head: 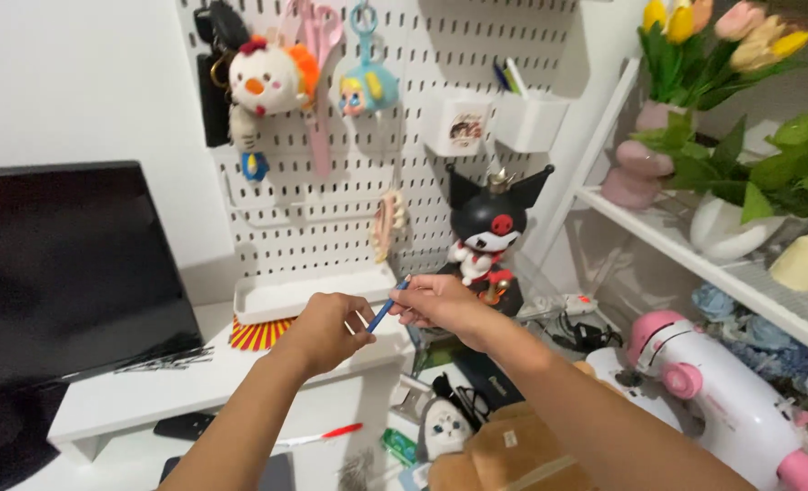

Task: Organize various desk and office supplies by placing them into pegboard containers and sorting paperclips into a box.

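Note:
A slim blue pen [386,308] is held between both hands in front of a white pegboard [349,209]. My left hand [328,329] pinches the pen's lower end. My right hand [444,305] grips its upper end with the fingertips. Both hands hover above a white desk riser [149,391], just below a small white pegboard shelf [308,293]. A black and white figurine with pointed ears [489,227] stands right behind my right hand.
A dark monitor [63,273] fills the left. Plush charms, pink scissors and two white cups hang on the pegboard. A white shelf [695,259] at right carries plants and tulips. A pink and white sewing machine [722,391], a red pen [317,437] and clutter lie below.

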